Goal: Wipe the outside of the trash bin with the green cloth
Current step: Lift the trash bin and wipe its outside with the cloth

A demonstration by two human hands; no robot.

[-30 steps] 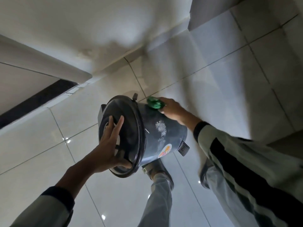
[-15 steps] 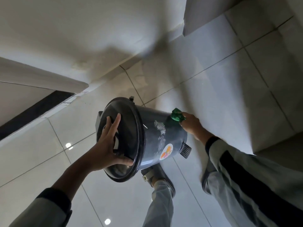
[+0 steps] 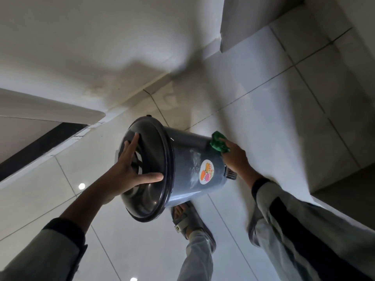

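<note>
Head view, looking down: one trash bin, one green cloth, two hands, one sandalled foot.

The trash bin is dark grey and round, tipped well over on its side above the pale tiled floor, its lid end toward the camera and to the left, its base end away to the right. A single round sticker in orange and pink shows on the side wall, with whitish smears just beside it. A small ribbed pedal juts from the base end.

The left hand lies flat against the lid face, fingers spread wide and straight, thumb stretched out along the lower rim; it presses on the lid without closing round anything. The right hand is at the far end of the bin, its grip closed on the bunched green cloth. The cloth sits at the fingertips and touches the upper edge of the bin's wall close to the base, so the cloth is between the hand and the bin. The two hands are well apart, one at each end of the bin.

The foot stands on the floor directly beneath the bin. Both forearms wear pale sleeves with dark cuffs.
</note>
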